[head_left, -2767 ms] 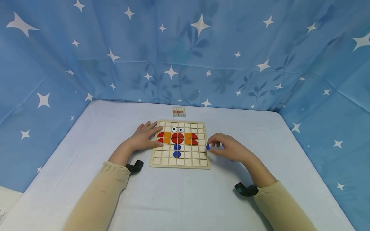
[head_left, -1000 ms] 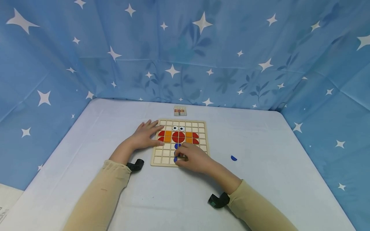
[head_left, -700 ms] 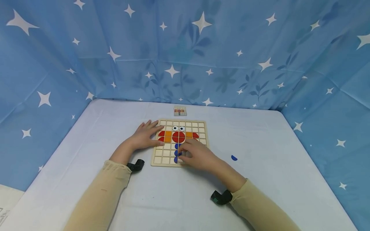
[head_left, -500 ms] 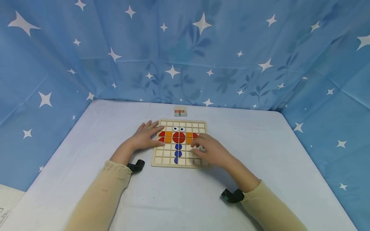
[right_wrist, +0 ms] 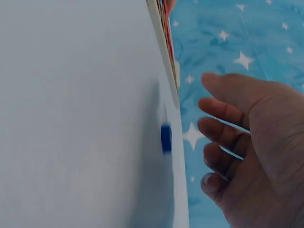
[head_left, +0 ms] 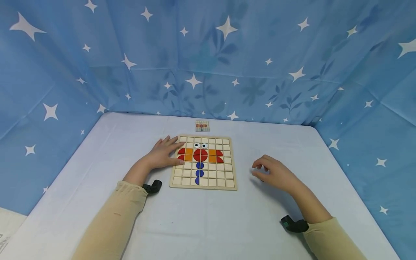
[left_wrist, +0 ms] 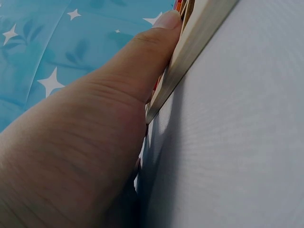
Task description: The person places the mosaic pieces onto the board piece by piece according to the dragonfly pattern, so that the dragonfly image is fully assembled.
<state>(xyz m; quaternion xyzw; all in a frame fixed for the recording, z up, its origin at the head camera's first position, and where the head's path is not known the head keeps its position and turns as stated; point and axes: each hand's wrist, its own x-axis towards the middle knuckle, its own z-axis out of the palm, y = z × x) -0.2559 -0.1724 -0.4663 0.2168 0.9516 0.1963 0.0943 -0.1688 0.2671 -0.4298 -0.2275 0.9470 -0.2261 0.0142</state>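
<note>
A square wooden grid board (head_left: 221, 174) lies on the table, carrying a figure of round white eyes (head_left: 196, 145), a red disc (head_left: 200, 155), orange squares (head_left: 188, 154) and red quarter pieces (head_left: 219, 159). Below the disc run two blue discs (head_left: 199, 165) and a blue half-disc (head_left: 197, 181) in the bottom row. My left hand (head_left: 162, 154) rests with spread fingers on the board's left edge. To the right of the board hovers my right hand (head_left: 276, 174), fingers loosely bent and holding nothing. Under it, in the right wrist view, a small blue piece (right_wrist: 166, 138) lies on the table, apart from the fingers.
A small picture card (head_left: 202, 126) showing a similar figure lies behind the board. The white cloth table (head_left: 201, 224) meets a blue star-patterned curtain (head_left: 247, 72) at the back and sides. Each wrist wears a black camera mount (head_left: 294, 224).
My right hand carried a blue piece to the board's bottom row and let go of it there. It then moved right, off the board, over the loose blue piece. My left hand stayed put.
</note>
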